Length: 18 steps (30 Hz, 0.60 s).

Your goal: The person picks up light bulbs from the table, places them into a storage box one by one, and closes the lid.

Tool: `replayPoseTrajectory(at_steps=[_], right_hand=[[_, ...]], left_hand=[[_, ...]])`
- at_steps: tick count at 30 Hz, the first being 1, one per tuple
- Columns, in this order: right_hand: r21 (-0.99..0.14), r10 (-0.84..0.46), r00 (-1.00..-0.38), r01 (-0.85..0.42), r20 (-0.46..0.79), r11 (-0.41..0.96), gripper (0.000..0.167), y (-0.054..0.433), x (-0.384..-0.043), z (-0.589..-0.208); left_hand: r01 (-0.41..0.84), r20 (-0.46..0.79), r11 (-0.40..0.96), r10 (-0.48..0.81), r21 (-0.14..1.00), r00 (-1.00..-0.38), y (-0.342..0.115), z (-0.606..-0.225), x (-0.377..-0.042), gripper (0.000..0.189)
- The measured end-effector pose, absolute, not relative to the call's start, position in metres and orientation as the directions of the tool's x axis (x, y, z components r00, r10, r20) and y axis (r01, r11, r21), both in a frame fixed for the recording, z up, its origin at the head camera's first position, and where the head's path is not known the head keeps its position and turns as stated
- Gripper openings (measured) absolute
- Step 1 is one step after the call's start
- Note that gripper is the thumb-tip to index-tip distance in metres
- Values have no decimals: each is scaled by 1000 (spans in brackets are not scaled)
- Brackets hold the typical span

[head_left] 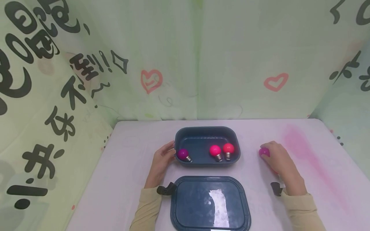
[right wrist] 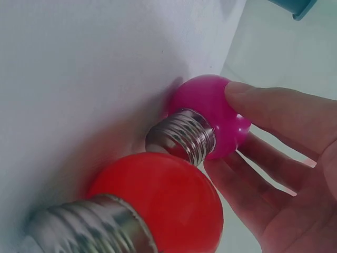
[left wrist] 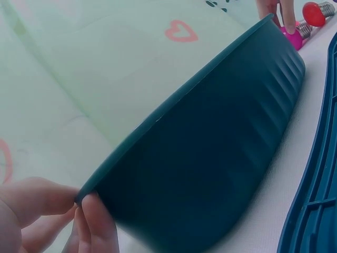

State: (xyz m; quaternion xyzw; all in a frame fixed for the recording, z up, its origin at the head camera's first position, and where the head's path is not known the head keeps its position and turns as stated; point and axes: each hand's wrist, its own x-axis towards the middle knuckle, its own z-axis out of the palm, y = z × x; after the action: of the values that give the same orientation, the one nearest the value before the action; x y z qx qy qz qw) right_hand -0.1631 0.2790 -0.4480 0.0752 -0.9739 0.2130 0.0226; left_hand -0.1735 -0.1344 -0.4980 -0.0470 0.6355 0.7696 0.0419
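A dark blue rectangular box point(head_left: 199, 132) stands on the table, and my left hand point(head_left: 160, 165) pinches its rim at the left end. Inside lie a purple light bulb point(head_left: 182, 154) at the left, then a pink bulb point(head_left: 215, 150) and a red bulb point(head_left: 228, 148) side by side at the right. To the right of the box, my right hand point(head_left: 279, 159) grips a magenta light bulb point(right wrist: 208, 108) by its round globe, thumb on one side and fingers on the other. Its metal screw base points back toward the wrist. Another red bulb point(right wrist: 168, 195) lies close behind it, mostly hidden under the hand in the head view.
The blue lid point(head_left: 193, 205) lies flat on the white table point(head_left: 127, 147) in front of the box, between the forearms. A pale green curtain point(head_left: 225, 41) with hearts and dark lettering rises behind the table and along its sides. A pink stain point(head_left: 303, 150) marks the cloth at right.
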Motion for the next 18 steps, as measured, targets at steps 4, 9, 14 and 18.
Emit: replayPoseTrajectory(at_steps=[4, 9, 14, 18], right_hand=[[-415, -132, -988, -154, 80, 897, 35, 278, -163, -449], [-435, -142, -983, -178, 115, 883, 32, 276, -163, -450], [-465, -135, -982, -182, 133, 867, 33, 272, -161, -447], [-490, -139, -975, -208, 174, 847, 34, 269, -160, -443]], left_hand=[[-123, -125, -190, 6, 974, -992, -134, -498, -173, 42], [-127, -127, -184, 9, 975, -992, -134, -496, -173, 42], [-130, -131, -176, 7, 976, -991, -134, -496, -173, 43], [-130, -131, -173, 7, 976, -991, -134, -496, -173, 43]])
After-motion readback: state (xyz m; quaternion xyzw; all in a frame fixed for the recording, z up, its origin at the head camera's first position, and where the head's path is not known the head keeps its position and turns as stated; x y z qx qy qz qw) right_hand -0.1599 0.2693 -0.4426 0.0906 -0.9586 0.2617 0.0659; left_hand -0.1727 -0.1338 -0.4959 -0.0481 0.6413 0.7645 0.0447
